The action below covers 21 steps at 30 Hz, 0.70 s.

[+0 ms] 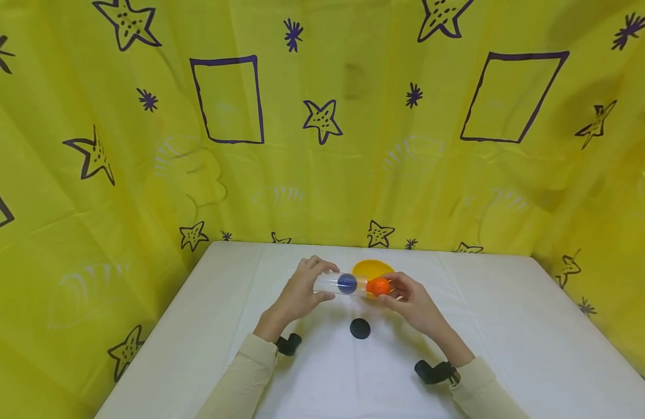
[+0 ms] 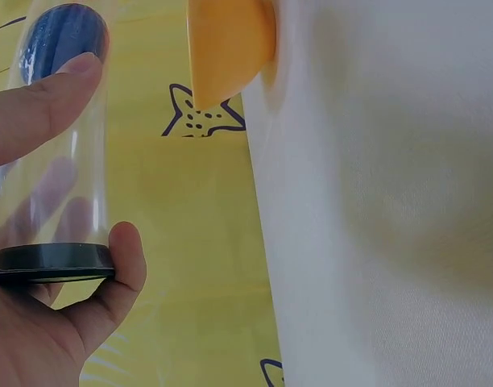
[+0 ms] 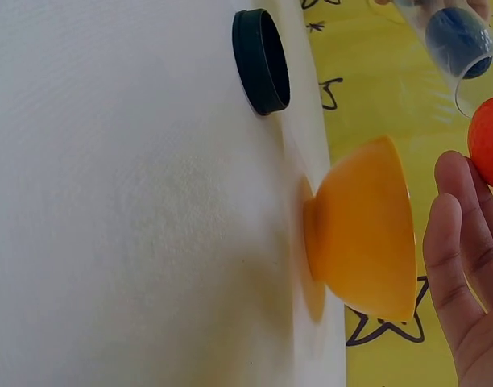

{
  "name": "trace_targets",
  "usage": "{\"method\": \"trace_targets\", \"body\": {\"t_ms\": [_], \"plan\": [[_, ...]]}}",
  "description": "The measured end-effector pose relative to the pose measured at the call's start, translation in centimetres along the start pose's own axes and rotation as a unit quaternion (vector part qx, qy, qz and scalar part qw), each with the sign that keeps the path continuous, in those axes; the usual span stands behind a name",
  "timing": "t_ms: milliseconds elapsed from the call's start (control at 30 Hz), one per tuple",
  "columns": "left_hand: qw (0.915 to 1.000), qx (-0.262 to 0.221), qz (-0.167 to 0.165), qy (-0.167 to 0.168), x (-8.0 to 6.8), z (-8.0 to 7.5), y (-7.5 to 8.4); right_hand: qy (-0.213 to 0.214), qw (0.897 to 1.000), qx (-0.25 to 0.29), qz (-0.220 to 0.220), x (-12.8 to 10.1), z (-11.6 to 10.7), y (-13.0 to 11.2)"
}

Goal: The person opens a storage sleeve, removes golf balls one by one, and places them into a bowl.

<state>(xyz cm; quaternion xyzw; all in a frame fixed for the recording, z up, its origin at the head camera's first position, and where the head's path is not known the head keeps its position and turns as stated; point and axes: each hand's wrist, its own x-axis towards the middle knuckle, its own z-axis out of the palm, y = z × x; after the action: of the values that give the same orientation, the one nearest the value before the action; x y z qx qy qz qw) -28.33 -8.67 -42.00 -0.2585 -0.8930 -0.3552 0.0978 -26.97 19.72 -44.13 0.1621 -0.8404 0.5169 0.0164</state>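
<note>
My left hand (image 1: pixel 301 286) grips a clear plastic tube (image 1: pixel 339 283) lying sideways above the white table (image 1: pixel 510 326), with a blue ball (image 1: pixel 347 283) inside it. In the left wrist view the tube (image 2: pixel 57 161) has a black cap (image 2: pixel 53 262) on its near end and the blue ball (image 2: pixel 61 36) near the far end. My right hand (image 1: pixel 406 297) pinches an orange ball (image 1: pixel 378 286) at the tube's open mouth. The right wrist view shows the orange ball (image 3: pixel 488 141) at the fingertips (image 3: pixel 456 201), just below the tube's mouth (image 3: pixel 456 44).
A yellow-orange bowl (image 1: pixel 373 269) stands on the table just behind the hands, seen also as the bowl (image 3: pixel 367 234). A loose black cap (image 1: pixel 360 329) lies on the table in front of them. A yellow patterned curtain (image 1: pixel 322 116) surrounds the table.
</note>
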Motion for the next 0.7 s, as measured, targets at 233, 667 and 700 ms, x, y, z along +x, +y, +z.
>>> {"method": "trace_targets", "body": {"t_ms": [233, 667, 700], "plan": [[1.0000, 0.000, 0.000, 0.000, 0.0, 0.0, 0.0, 0.011, 1.000, -0.004, 0.006, 0.1, -0.6, 0.3], [1.0000, 0.002, 0.003, 0.004, 0.0, 0.0, -0.2, 0.035, 0.999, -0.021, 0.019, 0.1, -1.9, 1.2], [1.0000, 0.003, 0.003, 0.004, 0.0, 0.0, -0.2, 0.037, 0.999, -0.022, 0.020, 0.1, -2.0, 1.2]]}}
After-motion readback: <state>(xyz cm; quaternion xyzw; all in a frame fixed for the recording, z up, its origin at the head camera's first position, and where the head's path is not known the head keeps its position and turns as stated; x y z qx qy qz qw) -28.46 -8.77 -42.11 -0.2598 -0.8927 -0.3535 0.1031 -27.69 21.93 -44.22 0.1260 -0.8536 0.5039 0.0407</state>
